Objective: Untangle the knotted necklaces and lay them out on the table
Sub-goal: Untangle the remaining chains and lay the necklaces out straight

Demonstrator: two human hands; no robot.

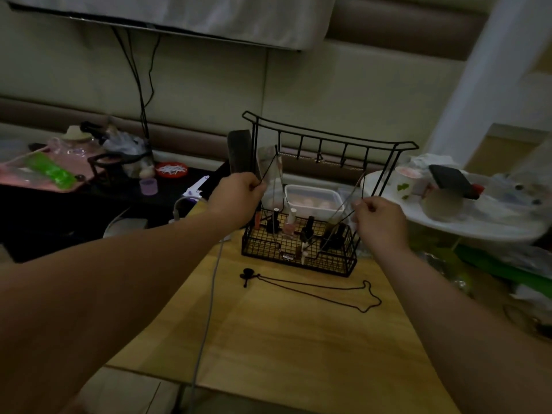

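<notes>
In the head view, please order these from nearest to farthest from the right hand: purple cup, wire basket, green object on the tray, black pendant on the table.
1. wire basket, just left of the right hand.
2. black pendant, lower left on the wooden table.
3. purple cup, well to the left.
4. green object, far left on the pink tray.

Hands [237,198] [379,222] aloft, apart, in pinch grips
</notes>
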